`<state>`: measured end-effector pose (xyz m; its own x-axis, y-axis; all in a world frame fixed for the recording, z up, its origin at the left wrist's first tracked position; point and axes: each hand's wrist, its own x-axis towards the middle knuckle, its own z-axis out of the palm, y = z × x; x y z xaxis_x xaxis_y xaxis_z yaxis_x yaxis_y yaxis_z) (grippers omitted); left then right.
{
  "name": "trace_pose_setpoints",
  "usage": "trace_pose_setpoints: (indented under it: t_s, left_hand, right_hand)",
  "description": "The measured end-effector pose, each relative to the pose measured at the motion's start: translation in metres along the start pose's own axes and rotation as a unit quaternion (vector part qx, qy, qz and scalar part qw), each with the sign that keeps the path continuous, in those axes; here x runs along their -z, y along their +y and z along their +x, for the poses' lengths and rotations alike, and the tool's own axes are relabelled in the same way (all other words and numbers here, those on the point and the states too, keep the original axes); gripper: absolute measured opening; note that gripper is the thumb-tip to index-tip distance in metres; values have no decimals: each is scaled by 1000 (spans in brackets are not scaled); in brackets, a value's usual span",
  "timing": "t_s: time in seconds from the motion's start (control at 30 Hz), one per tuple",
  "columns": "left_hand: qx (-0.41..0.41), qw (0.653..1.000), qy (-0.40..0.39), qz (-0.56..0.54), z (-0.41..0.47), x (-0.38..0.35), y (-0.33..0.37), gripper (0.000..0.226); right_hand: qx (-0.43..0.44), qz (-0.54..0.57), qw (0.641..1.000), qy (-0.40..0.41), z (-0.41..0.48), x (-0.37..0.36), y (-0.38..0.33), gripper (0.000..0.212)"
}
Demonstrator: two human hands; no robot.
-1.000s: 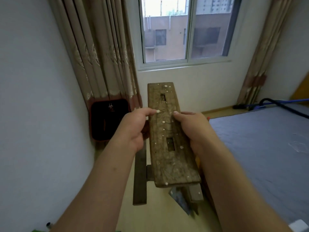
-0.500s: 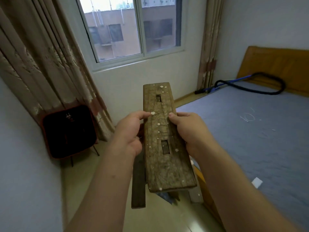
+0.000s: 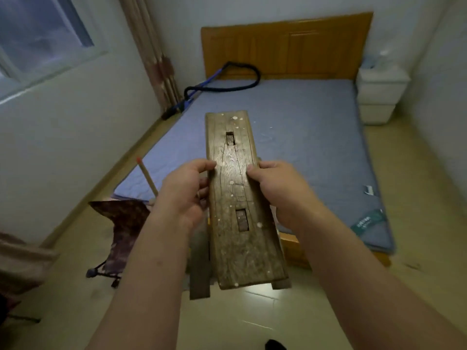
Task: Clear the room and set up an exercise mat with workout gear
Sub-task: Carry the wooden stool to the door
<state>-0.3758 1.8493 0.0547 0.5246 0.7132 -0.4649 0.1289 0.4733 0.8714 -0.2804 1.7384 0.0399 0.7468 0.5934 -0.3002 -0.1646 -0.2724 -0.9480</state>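
Turning from the window [image 3: 38,41] toward the bed [image 3: 303,147], the person grips the wooden bench [image 3: 237,198] by its sides with left hand [image 3: 184,195] and right hand [image 3: 275,190], likely carrying it out.

Worn wooden bench [image 3: 240,198], white-speckled top with two rectangular slots; held aloft lengthwise; legs below.

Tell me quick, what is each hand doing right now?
Left hand: grips the left edge of the stool.
Right hand: grips the stool's right edge.
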Motion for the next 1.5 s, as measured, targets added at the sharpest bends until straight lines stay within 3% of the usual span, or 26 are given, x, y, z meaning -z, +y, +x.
trace_pose_setpoints:
  t_s: [0.2, 0.47, 0.63, 1.2, 1.5]
  left_hand:
    - [21, 988, -120, 100, -4, -88, -23, 10]
    - [75, 931, -294, 204, -47, -238, -78, 20]
    - [88, 889, -375, 247, -100, -339, -124, 30]
    - [105, 769, -540, 326, -286, -672, -288, 21]
    - [133, 662, -633, 379, -362, -869, -383, 23]
  right_hand:
    - [-21, 13, 989, 145, -23, 75, 28, 57]
    - [-34, 93, 945, 310, -93, 215, 64, 29]
    - [-32, 142, 906, 397, -139, 309, 91, 27]
    - [-51, 223, 777, 586, -263, 648, 176, 31]
    - [-82, 237, 685, 684, -302, 831, 214, 25]
